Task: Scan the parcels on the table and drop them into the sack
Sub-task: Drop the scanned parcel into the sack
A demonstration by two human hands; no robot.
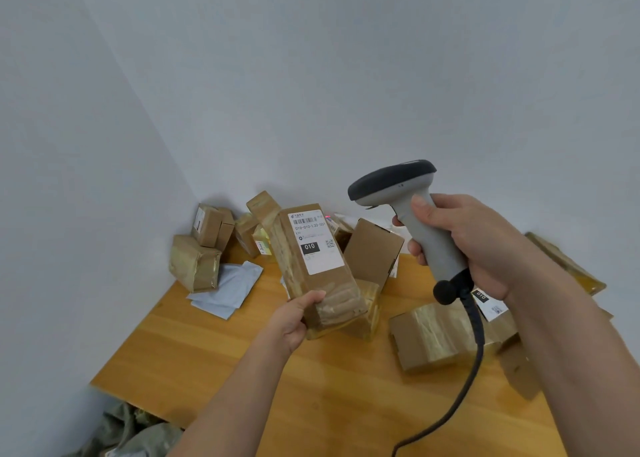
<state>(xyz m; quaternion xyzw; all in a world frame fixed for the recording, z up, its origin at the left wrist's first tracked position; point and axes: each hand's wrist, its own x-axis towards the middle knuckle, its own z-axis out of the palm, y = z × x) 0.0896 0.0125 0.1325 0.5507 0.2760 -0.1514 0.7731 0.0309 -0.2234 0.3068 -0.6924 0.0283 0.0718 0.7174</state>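
My left hand (294, 318) grips a taped parcel (317, 266) by its near end, label up, above the surface (214, 345). My right hand (464, 245) clamps the scanner (412, 210) handle. The sack (135, 436) lies below the near left corner.

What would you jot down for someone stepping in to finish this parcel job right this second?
Left hand: holds a long parcel up by its near end, label facing the camera.
Right hand: grips the scanner, head aimed towards the label's barcode end; its cable hangs down over the table.
Other parcels: many lie along the table's far side and right, a taped box nearest.
Sack: on the floor below the table's left near corner.
Done: parcel lifted and presented.
Left: finish the scan, drop it in the sack, repeat for the rest.
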